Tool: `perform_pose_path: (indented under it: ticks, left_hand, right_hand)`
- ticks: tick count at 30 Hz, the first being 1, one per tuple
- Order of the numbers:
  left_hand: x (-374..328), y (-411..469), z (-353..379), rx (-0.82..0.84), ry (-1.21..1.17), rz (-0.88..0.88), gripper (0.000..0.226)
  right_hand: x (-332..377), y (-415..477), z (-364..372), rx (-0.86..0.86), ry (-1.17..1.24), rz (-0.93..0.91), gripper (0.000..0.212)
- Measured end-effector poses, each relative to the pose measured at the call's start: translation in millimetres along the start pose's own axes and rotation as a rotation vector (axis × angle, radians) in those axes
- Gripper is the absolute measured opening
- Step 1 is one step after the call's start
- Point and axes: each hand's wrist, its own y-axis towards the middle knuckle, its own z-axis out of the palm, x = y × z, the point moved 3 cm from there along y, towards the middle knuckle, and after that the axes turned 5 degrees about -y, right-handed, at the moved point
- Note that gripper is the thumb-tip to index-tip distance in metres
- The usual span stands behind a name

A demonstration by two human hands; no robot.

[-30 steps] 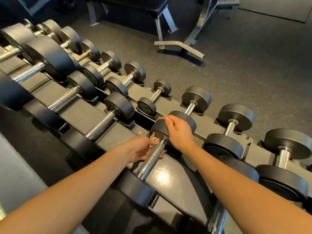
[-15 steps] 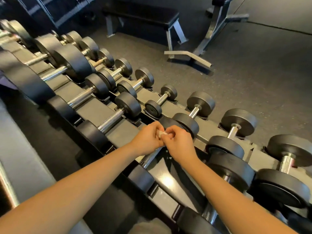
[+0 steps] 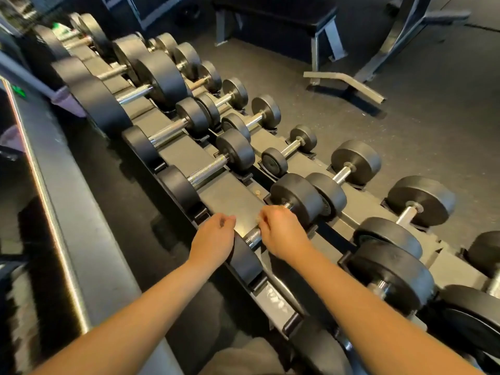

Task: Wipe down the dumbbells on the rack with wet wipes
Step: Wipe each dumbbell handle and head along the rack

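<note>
A two-tier rack (image 3: 230,196) holds rows of black dumbbells with chrome handles. The dumbbell under my hands has its far head (image 3: 297,198) up the slope and its near head (image 3: 247,262) at the rack's front edge. My right hand (image 3: 281,234) is closed over its handle (image 3: 253,237). A small pale bit of wet wipe (image 3: 259,219) shows at the fingertips, blurred. My left hand (image 3: 213,238) hovers just left of the handle, beside the near head, fingers curled with nothing visible in them.
More dumbbells lie to the left (image 3: 205,173) and right (image 3: 392,274), with smaller ones on the far tier (image 3: 289,152). A grey ledge (image 3: 70,212) runs along the left. A bench (image 3: 273,14) and a machine's foot (image 3: 346,82) stand on the rubber floor beyond.
My hands have come apart; the left one has let go of the wipe and shifted left. The right hand has moved down onto the handle. The view has swung slightly right.
</note>
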Motion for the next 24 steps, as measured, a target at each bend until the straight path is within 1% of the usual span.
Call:
perform_pose_path:
  ticks: [1,2,3,5,6,7,8,9,11,12,14,15,16,17,19,20,22,24]
  left_hand:
    - [1.4,-5.0,5.5,-0.042,-0.045,-0.02,0.029]
    - [2.2,-8.9,9.4,-0.098,-0.08,-0.018,0.029]
    - [1.6,-12.5,11.2,-0.155,-0.095,-0.006,0.031]
    - [3.3,-14.7,12.1,-0.221,-0.107,-0.001,0.033]
    - [4.9,-13.8,12.2,-0.228,-0.121,0.003,0.033]
    - [6.2,-13.2,12.9,-0.225,-0.13,0.012,0.033]
    - [7.1,-12.3,13.4,-0.225,-0.124,0.021,0.032]
    - [7.1,-12.0,13.6,-0.234,-0.109,0.025,0.032]
    - [7.4,-11.9,13.7,-0.261,-0.093,0.024,0.032]
    - [8.9,-11.6,14.3,-0.264,-0.099,0.021,0.033]
    - [10.9,-11.1,14.4,-0.247,-0.126,0.021,0.033]
    - [11.4,-11.2,14.5,-0.237,-0.138,0.025,0.033]
    - [11.2,-11.9,14.4,-0.238,-0.147,0.029,0.033]
    - [10.3,-13.1,14.1,-0.246,-0.153,0.028,0.033]
    - [7.0,-15.1,13.9,-0.264,-0.149,0.028,0.032]
    - [6.1,-15.2,14.4,-0.27,-0.146,0.027,0.031]
    - [5.7,-14.6,14.9,-0.27,-0.148,0.02,0.031]
    - [5.7,-15.5,14.8,-0.277,-0.16,0.02,0.031]
  right_hand:
    - [5.7,-4.2,2.5,0.047,0.05,-0.064,0.011]
    - [9.0,-7.8,3.4,0.079,0.051,-0.116,0.012]
    - [7.6,-7.6,1.9,0.075,0.022,-0.146,0.011]
    - [-5.0,1.9,-7.9,-0.004,-0.119,-0.073,0.01]
    - [-13.8,6.3,-13.5,-0.049,-0.187,0.003,0.014]
    - [-18.2,7.7,-13.3,-0.06,-0.228,0.047,0.016]
    - [-13.9,4.7,-10.1,-0.028,-0.239,0.017,0.016]
    - [-4.5,-1.3,-1.9,0.036,-0.206,-0.069,0.013]
    - [10.9,-16.6,10.8,0.157,-0.091,-0.238,0.016]
    - [9.0,-15.9,8.5,0.167,-0.102,-0.253,0.017]
    - [-6.7,3.1,-7.7,0.019,-0.222,-0.2,0.013]
    - [-15.0,11.6,-13.9,-0.057,-0.24,-0.152,0.012]
    - [-16.9,14.7,-16.8,-0.07,-0.215,-0.144,0.011]
    - [-11.3,13.4,-14.6,-0.014,-0.176,-0.19,0.01]
    - [6.9,3.8,-3.5,0.161,-0.164,-0.38,0.011]
    - [10.1,2.1,-1.2,0.22,-0.19,-0.474,0.012]
    - [6.5,12.5,-7.1,0.237,-0.246,-0.58,0.015]
    - [8.1,25.3,-8.4,0.221,-0.348,-0.678,0.012]
